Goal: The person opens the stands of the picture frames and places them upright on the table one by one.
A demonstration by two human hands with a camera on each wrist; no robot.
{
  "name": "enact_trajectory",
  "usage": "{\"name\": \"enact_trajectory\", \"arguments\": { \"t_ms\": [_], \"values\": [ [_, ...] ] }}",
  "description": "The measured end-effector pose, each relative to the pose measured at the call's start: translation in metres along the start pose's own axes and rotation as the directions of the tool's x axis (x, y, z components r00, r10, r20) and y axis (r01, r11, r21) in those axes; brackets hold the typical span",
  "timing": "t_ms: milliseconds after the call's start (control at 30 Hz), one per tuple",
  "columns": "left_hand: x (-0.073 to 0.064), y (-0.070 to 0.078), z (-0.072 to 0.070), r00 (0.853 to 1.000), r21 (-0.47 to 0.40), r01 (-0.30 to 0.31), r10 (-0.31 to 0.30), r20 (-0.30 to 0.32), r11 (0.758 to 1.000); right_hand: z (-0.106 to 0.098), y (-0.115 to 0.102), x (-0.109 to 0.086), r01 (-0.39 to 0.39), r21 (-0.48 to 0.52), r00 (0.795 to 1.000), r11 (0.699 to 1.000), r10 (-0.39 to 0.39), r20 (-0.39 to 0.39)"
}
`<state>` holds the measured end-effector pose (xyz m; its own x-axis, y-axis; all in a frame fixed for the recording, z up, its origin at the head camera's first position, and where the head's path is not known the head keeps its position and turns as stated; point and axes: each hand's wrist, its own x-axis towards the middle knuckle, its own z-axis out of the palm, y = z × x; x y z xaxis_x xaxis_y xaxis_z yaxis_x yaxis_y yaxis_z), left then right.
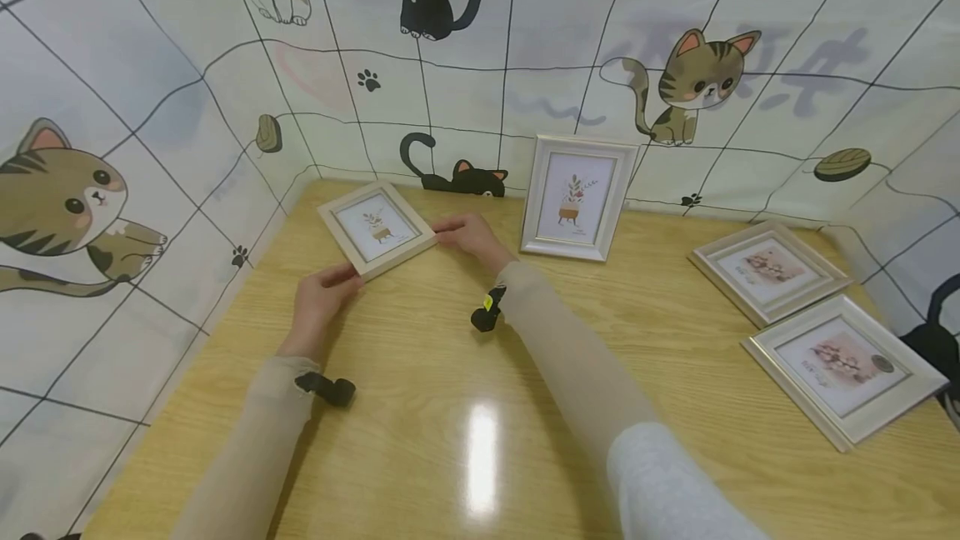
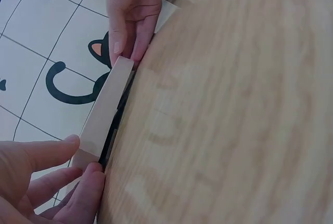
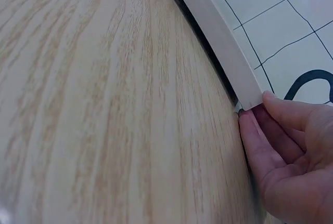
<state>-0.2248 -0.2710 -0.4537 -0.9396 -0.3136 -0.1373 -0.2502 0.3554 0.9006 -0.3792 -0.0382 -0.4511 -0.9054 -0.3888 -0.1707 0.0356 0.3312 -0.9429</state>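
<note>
A cream picture frame [image 1: 377,227] with a potted-plant print lies nearly flat, face up, toward the back left of the wooden table. My left hand [image 1: 318,307] pinches its near corner, thumb on top and fingers under the edge in the left wrist view. At the right corner my right hand [image 1: 476,244] pinches the same frame. From the right wrist, the frame's side [image 3: 223,47] shows a dark gap beneath it, close over the wood. Just right of that hand stands a second white frame [image 1: 577,198], upright with a similar plant print.
Two more frames with pinkish prints, one farther back [image 1: 768,272] and one nearer [image 1: 843,365], lie at the right side of the table [image 1: 420,407]. A cat-patterned cloth [image 1: 465,90] rises behind the table and along its left side.
</note>
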Motion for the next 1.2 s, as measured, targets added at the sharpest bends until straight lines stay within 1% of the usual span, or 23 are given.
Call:
{"name": "enact_trajectory", "arguments": {
  "t_ms": [100, 167, 200, 267, 333, 400, 433, 600, 700, 767, 933, 1033, 1100, 1167, 1200],
  "values": [
    [0.002, -0.001, -0.001, 0.999, -0.051, 0.05, -0.051, -0.015, 0.997, 0.0, 0.002, -0.002, -0.057, 0.114, 0.998, 0.992, 0.057, 0.0],
    [0.003, 0.0, -0.001, 0.996, -0.136, 0.091, -0.093, -0.012, 0.987, 0.0, 0.003, -0.003, -0.09, 0.184, 0.996, 0.979, 0.091, 0.004],
    [0.003, 0.001, -0.001, 0.994, -0.185, 0.108, -0.111, -0.008, 0.977, 0.0, 0.003, -0.004, -0.102, 0.217, 0.995, 0.971, 0.102, 0.009],
    [0.003, 0.003, -0.001, 0.991, -0.284, 0.131, -0.133, 0.012, 0.95, -0.001, 0.003, -0.005, -0.12, 0.279, 0.993, 0.953, 0.12, 0.016],
    [0.003, 0.006, -0.001, 0.988, -0.366, 0.155, -0.154, 0.031, 0.918, -0.002, 0.002, -0.007, -0.13, 0.315, 0.991, 0.94, 0.13, 0.023],
    [0.002, 0.009, 0.0, 0.985, -0.396, 0.17, -0.168, 0.04, 0.902, -0.004, 0.001, -0.008, -0.145, 0.334, 0.989, 0.931, 0.142, 0.033],
    [0.002, 0.01, 0.0, 0.983, -0.399, 0.179, -0.176, 0.044, 0.899, -0.004, 0.001, -0.008, -0.151, 0.336, 0.988, 0.93, 0.148, 0.036],
    [0.002, 0.014, 0.002, 0.977, -0.354, 0.209, -0.206, 0.046, 0.911, -0.007, -0.001, -0.011, -0.171, 0.321, 0.985, 0.932, 0.165, 0.046],
    [0.004, 0.013, 0.002, 0.981, -0.335, 0.195, -0.191, 0.045, 0.922, -0.008, -0.001, -0.012, -0.166, 0.301, 0.986, 0.939, 0.159, 0.048],
    [0.004, 0.01, 0.001, 0.984, -0.329, 0.176, -0.168, 0.054, 0.928, -0.009, 0.0, -0.013, -0.145, 0.276, 0.989, 0.95, 0.136, 0.051],
    [0.006, 0.003, -0.002, 0.988, -0.305, 0.136, -0.106, 0.112, 0.943, -0.01, 0.003, -0.018, -0.084, 0.213, 0.995, 0.973, 0.071, 0.072],
    [0.006, 0.001, -0.003, 0.988, -0.328, 0.115, -0.073, 0.136, 0.938, -0.011, 0.003, -0.021, -0.063, 0.193, 0.996, 0.979, 0.049, 0.08],
    [0.006, 0.001, -0.003, 0.989, -0.35, 0.095, -0.048, 0.139, 0.932, -0.012, 0.003, -0.022, -0.046, 0.192, 0.996, 0.98, 0.029, 0.088],
    [0.007, 0.001, -0.002, 0.99, -0.362, 0.073, -0.023, 0.141, 0.929, -0.012, 0.003, -0.024, -0.021, 0.169, 0.996, 0.985, 0.006, 0.089],
    [0.007, 0.001, -0.001, 0.99, -0.356, 0.058, -0.007, 0.141, 0.933, -0.012, 0.004, -0.024, -0.008, 0.157, 0.996, 0.988, -0.006, 0.088]
  ]
}}
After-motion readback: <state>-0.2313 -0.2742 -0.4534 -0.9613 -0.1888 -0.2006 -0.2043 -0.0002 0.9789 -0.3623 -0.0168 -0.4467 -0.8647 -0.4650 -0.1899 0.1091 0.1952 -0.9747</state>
